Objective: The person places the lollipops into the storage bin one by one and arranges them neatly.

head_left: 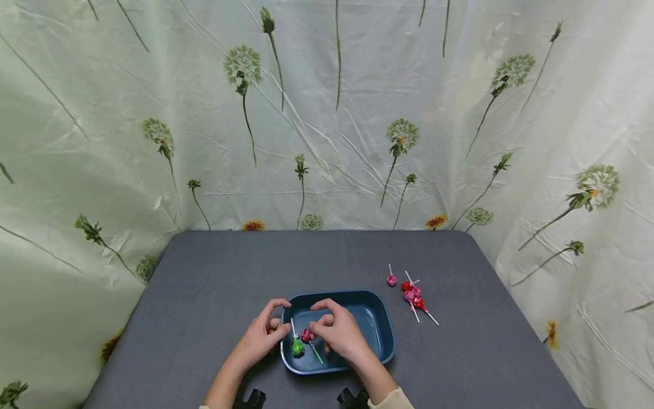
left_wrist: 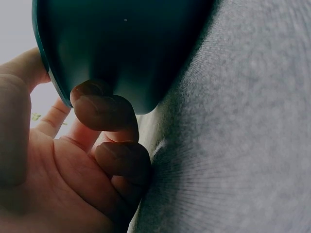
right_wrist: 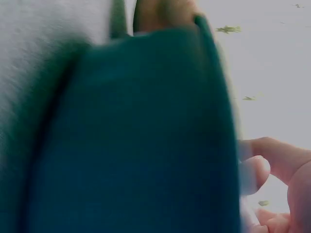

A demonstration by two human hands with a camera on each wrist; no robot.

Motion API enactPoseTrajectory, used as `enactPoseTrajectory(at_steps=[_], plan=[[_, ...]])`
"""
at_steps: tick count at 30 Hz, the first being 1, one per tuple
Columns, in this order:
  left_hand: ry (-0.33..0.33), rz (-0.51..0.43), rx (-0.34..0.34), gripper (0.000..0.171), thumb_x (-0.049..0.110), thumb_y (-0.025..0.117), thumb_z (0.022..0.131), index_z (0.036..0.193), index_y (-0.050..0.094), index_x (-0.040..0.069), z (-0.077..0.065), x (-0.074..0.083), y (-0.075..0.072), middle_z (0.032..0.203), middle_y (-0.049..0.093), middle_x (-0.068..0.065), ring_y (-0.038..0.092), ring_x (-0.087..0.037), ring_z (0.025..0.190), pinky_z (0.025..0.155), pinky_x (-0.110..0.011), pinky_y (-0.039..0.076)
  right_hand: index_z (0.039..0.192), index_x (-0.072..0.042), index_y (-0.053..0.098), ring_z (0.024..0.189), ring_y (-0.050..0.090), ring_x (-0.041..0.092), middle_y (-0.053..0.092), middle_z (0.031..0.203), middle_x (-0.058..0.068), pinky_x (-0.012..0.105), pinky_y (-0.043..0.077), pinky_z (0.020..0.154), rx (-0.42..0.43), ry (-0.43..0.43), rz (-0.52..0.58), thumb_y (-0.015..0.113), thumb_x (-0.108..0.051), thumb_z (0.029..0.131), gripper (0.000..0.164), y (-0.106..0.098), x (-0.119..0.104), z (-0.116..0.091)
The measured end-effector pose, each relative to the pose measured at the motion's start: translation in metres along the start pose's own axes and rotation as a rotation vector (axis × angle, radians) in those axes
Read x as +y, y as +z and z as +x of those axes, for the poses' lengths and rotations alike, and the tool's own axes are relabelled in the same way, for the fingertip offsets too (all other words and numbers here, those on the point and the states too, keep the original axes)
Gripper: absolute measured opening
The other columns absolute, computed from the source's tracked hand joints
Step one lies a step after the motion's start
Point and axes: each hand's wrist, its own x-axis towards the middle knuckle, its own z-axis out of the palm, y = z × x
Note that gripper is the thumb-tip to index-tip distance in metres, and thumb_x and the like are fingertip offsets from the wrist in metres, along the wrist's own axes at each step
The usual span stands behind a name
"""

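A blue rectangular tray (head_left: 360, 295) sits near the table's front. My left hand (head_left: 258, 339) grips its left rim in the head view; in the left wrist view, curled fingers (left_wrist: 104, 109) press against the outer wall. Inside, toward the left end, lie a green-wrapped lollipop (head_left: 298, 347) with a white stick and a red-wrapped lollipop (head_left: 306, 336) with a green stick. My right hand (head_left: 341, 335) hovers over the tray, its thumb close beside the red lollipop and its index finger raised apart. Whether the thumb touches the candy is unclear. The right wrist view is blurred.
On the grey table (head_left: 230, 267), right of the tray, is a pile of red and pink lollipops (head_left: 414, 296). A single pink lollipop (head_left: 391, 280) lies just left of it. A flower-printed curtain (head_left: 327, 136) hangs behind the table and along its sides.
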Motion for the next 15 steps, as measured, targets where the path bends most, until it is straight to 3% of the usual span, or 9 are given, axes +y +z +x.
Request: enactPoseTrajectory(at_steps=[7,15], plan=[[-0.006,-0.016,0.01,0.045,0.022,0.066,0.103,0.144,0.046,0.02,-0.002,0.001,-0.001,0.068,0.052,-0.001,0.045,-0.01,0.051,0.052,-0.024,0.037,0.131,-0.008,0.062,0.047,0.05,0.012,0.074,0.077,0.002,0.025,0.043,0.05,0.133,-0.059,-0.039,0.074,-0.016,0.099,0.036,-0.018,-0.013,-0.008],[0.0,-0.03,0.003,0.046,0.023,0.066,0.104,0.145,0.045,0.021,-0.001,0.0,0.0,0.068,0.051,-0.001,0.044,-0.011,0.051,0.051,-0.025,0.037,0.127,-0.013,0.065,0.047,0.05,0.016,0.075,0.077,0.005,0.027,0.043,0.049,0.303,-0.058,-0.047,0.075,-0.014,0.097,0.031,-0.042,-0.017,-0.015]])
